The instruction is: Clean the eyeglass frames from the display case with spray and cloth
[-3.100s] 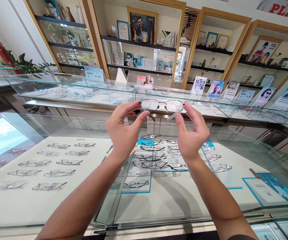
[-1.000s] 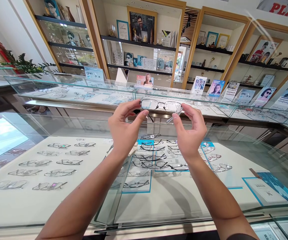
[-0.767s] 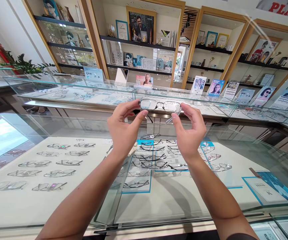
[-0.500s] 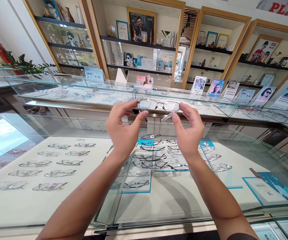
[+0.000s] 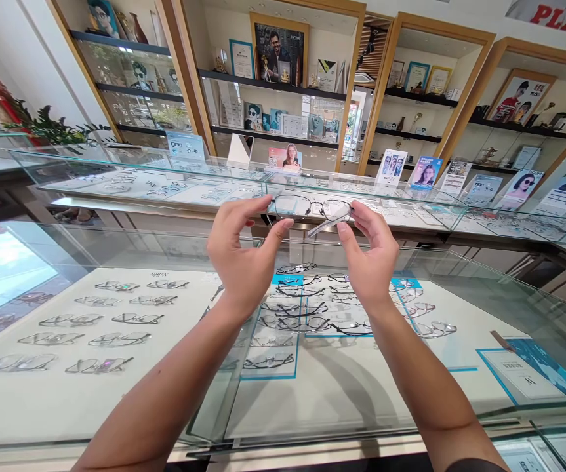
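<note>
A pair of eyeglasses [image 5: 315, 208] with a thin dark frame and clear lenses is held up level above the glass display case. My left hand [image 5: 243, 246] pinches it at the left end, thumb below and fingers at the hinge. At the opposite end, my right hand [image 5: 374, 246] grips the hinge between thumb and fingers. One pale temple arm [image 5: 323, 228] is folded inward beneath the right lens. The other temple is mostly hidden by my left hand. Below the hands, several dark-framed glasses [image 5: 303, 324] lie in rows inside the case.
A glass display case [image 5: 361, 426] spans the foreground, with more glasses [image 5: 119, 339] in rows on its left side and a blue-white card [image 5: 523, 377] at right. Behind it runs a second glass counter [image 5: 140, 164] with standing cards [image 5: 425, 172]. Wooden shelves [image 5: 275, 78] line the wall.
The folded temple on the right side has swung further inward under the lenses. Both hands keep their hold, with my right hand shifted very slightly left.
</note>
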`<move>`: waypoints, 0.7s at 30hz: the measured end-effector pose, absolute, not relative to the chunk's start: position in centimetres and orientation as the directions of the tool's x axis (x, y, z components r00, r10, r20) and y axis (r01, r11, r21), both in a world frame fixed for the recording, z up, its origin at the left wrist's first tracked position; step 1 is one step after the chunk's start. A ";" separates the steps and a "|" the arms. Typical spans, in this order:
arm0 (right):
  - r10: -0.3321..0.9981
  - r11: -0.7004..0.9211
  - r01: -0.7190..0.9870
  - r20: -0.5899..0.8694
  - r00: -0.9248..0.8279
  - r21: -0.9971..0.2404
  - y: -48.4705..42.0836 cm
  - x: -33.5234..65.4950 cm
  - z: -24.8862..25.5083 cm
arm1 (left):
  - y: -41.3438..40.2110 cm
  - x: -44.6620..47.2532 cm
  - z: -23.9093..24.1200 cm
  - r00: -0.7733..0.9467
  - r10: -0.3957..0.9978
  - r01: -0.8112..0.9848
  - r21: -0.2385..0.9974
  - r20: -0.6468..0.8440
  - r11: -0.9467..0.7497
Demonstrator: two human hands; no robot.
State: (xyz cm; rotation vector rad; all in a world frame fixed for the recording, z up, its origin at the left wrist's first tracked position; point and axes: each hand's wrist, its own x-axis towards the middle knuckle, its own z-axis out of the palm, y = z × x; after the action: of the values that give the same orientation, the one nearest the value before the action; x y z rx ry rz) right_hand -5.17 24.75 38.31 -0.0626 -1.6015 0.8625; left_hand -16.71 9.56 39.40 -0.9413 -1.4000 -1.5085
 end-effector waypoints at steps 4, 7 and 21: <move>0.497 0.717 -0.427 0.834 -0.240 -0.550 24.8 -5.2 38.2 | 9.6 -16.9 39.4 -0.330 -0.103 0.944 0.327 0.938 -0.040; 0.485 0.737 -0.424 0.849 -0.210 -0.526 24.5 -5.3 38.2 | 9.9 -17.3 39.0 -0.358 -0.073 0.932 0.352 0.931 -0.082; 0.240 0.877 -0.372 0.947 -0.213 -0.306 22.6 -5.6 37.4 | 11.4 -19.0 37.8 -0.565 -0.076 0.806 0.529 0.822 -0.266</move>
State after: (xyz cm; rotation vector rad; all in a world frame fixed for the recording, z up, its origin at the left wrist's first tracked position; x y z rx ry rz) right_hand -5.62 22.61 37.44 0.1027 -1.6968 0.5608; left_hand -19.01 11.40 37.85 -0.9249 -1.3786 -1.8886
